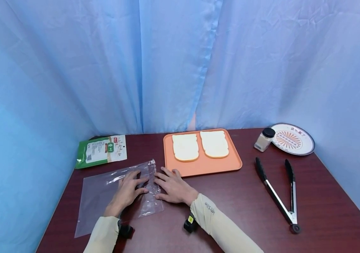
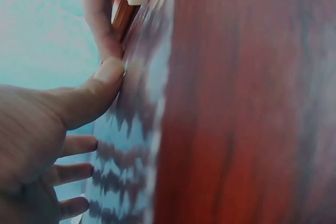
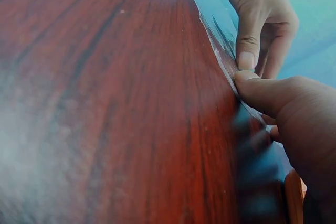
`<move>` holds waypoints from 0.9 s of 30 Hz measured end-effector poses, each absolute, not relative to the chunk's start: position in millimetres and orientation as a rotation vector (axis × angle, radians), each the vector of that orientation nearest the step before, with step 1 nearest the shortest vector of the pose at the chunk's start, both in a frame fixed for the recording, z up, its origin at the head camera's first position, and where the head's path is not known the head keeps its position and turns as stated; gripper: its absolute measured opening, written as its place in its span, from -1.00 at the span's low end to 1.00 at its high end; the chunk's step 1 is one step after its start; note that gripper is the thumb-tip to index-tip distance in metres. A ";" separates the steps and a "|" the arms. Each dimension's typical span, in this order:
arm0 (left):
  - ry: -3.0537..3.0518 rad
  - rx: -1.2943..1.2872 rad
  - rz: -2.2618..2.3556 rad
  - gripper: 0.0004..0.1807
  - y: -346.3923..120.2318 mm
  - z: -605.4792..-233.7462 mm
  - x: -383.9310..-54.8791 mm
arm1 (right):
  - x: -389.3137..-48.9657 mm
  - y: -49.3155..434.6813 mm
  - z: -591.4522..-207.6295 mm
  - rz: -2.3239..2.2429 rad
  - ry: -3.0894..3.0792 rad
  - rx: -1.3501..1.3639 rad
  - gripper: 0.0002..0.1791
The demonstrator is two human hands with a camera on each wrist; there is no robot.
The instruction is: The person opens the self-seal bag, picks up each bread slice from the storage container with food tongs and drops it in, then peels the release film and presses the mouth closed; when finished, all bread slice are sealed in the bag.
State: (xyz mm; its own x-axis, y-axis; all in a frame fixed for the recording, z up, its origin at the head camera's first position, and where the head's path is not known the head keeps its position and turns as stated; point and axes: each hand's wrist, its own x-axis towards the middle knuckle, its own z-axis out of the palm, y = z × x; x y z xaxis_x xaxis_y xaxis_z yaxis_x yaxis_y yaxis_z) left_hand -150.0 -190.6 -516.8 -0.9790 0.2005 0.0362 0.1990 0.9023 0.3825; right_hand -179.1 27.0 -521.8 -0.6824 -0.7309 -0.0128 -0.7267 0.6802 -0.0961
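A clear zip bag (image 1: pixel 96 196) lies flat on the table, its zip end pointing right. My left hand (image 1: pixel 127 189) rests on it near the zip end, thumb and fingers spread with the tips on the plastic. From the other side, my right hand (image 1: pixel 175 188) touches the zip edge with spread fingertips and thumb. The two thumbs face each other closely along the film in the right wrist view, the left hand (image 3: pixel 265 19) beyond the right hand (image 3: pixel 310 119). The left wrist view has glare on the bag's film (image 2: pixel 121 166).
An orange tray (image 1: pixel 205 168) with two bread slices (image 1: pixel 185 147) sits behind my right hand. A green-and-white pouch (image 1: pixel 101 151) lies back left. At right are tongs (image 1: pixel 281 203) with spread arms, a black-lidded jar (image 1: pixel 264 140) and a patterned plate (image 1: pixel 307 144). Blue curtains (image 1: pixel 173 70) surround the table.
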 end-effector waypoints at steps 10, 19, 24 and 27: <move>3.146 0.234 0.722 -0.67 -186.7 -522.1 -153.4 | -179.0 27.1 -520.8 -0.113 2.842 -1.242 -0.34; 3.261 0.252 0.855 -0.82 -183.4 -529.9 -154.6 | -178.2 27.1 -521.6 -0.121 2.841 -1.235 -0.34; 3.263 0.293 0.946 -0.81 -181.9 -530.6 -153.8 | -178.3 27.0 -522.7 -0.104 2.840 -1.225 -0.33; 3.224 0.280 0.946 -0.68 -180.9 -528.3 -151.6 | -178.7 26.9 -522.1 -0.091 2.841 -1.221 -0.32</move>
